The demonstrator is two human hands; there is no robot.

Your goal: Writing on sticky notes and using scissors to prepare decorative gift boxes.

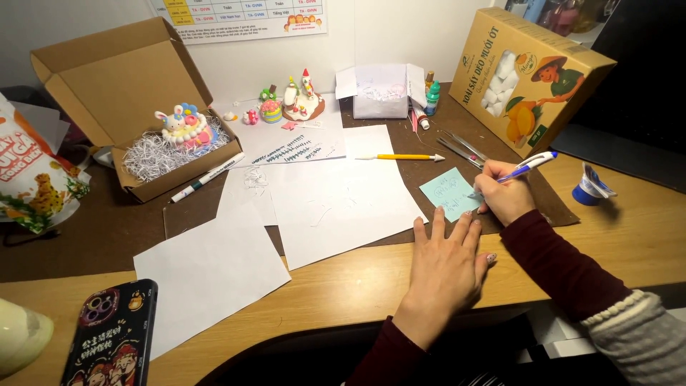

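Desk (343, 286): note (449, 191) beneath right hand (506, 193)

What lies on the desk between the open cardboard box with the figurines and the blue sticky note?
In the head view, white paper sheets cover most of that stretch between the cardboard box and the blue sticky note. A white marker pen lies beside the box.

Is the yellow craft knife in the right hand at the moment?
No, the right hand holds a blue-and-white pen over the small light-blue sticky note, while the yellow craft knife lies untouched on white paper.
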